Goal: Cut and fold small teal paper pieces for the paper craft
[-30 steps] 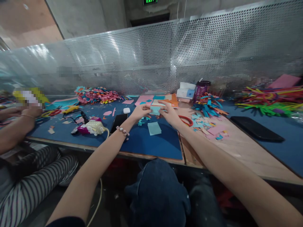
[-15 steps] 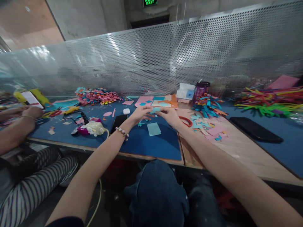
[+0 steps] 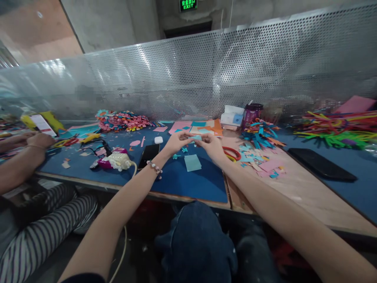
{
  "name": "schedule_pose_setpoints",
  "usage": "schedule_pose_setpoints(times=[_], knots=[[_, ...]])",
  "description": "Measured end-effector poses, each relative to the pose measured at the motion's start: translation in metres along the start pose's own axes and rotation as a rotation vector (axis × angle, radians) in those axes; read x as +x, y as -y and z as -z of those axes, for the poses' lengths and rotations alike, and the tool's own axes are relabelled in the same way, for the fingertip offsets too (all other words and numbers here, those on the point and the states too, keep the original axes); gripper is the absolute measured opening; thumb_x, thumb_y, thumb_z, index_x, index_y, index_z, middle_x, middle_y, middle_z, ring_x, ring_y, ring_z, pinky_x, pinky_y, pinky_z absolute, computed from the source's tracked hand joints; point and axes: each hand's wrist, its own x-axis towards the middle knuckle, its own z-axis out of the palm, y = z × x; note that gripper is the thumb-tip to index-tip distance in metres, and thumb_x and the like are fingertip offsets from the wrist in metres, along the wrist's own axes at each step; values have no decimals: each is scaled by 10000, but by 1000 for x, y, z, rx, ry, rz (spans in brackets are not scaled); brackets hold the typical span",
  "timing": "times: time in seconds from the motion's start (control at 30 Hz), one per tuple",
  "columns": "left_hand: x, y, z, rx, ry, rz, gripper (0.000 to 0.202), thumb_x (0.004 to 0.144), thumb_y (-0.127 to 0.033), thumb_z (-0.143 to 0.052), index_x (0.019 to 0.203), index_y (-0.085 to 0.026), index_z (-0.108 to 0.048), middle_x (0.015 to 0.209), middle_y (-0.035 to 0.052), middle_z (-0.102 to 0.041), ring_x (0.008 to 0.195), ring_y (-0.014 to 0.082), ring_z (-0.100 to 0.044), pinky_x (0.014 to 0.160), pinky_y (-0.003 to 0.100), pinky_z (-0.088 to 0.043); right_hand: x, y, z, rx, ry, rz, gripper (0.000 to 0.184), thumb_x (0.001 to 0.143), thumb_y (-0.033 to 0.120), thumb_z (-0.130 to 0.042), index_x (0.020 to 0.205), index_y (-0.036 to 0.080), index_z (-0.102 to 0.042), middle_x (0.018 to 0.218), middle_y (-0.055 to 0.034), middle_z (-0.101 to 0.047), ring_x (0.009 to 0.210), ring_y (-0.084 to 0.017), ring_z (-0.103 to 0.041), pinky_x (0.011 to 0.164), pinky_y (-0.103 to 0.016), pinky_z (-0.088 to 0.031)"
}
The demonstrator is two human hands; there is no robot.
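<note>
Between both hands, just above the blue mat, is a small light-blue piece of paper (image 3: 196,137). My left hand (image 3: 178,141) pinches its left end, and my right hand (image 3: 211,144) pinches the right end. The fingers partly cover it, so its full shape is hidden. Below it, pale blue-green square paper sheets (image 3: 193,162) lie on the mat. Small blue paper cutouts (image 3: 176,156) rest beside my left hand. Red-handled scissors (image 3: 232,153) lie to the right of my right hand, partly hidden by it.
A black phone (image 3: 149,154) and a white earbud case (image 3: 158,140) lie left of my hands. A glue gun (image 3: 113,160) trails its cord. Paper scraps (image 3: 256,157), a purple cup (image 3: 252,114) and a dark phone (image 3: 321,163) are rightward. Another person's arm (image 3: 26,157) is far left.
Both hands stay close together on the light-blue paper, with their fingers slightly shifted. More of the scissors' handles shows now. The whole view has moved a little.
</note>
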Motion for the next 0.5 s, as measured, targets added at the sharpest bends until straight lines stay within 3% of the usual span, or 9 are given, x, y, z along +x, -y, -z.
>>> schedule_pose_setpoints(times=[0.13, 0.23, 0.37, 0.5], knots=[[0, -2, -1, 38, -25, -32, 324, 724, -343, -666, 961, -124, -636, 857, 87, -658, 704, 128, -612, 594, 250, -505, -2, 1, -3, 89, -35, -1, 445, 608, 366, -747, 932, 207, -487, 633, 31, -612, 600, -151, -606, 643, -318, -499], [0, -2, -1, 52, -36, -35, 326, 724, -346, -663, 963, -126, -643, 859, 87, -666, 716, 138, -622, 608, 264, -522, -3, 1, -4, 113, -28, -21, 477, 605, 365, -748, 992, 192, -530, 664, 14, -636, 617, -147, -605, 659, -317, -502], [0, 0, -1, 57, -56, -39, 331, 717, -359, -664, 949, -123, -655, 870, 90, -677, 747, 158, -635, 643, 292, -543, -5, 3, -5, 159, 15, -61, 354, 611, 366, -740, 880, 163, -634, 810, -43, -678, 676, -136, -595, 687, -296, -492], [1, 2, -1, 50, -60, -28, 331, 708, -361, -673, 936, -121, -667, 877, 95, -682, 757, 167, -643, 657, 306, -555, -6, 3, -5, 212, 38, -77, 292, 617, 360, -739, 821, 162, -671, 822, -45, -676, 707, -136, -586, 701, -287, -473]])
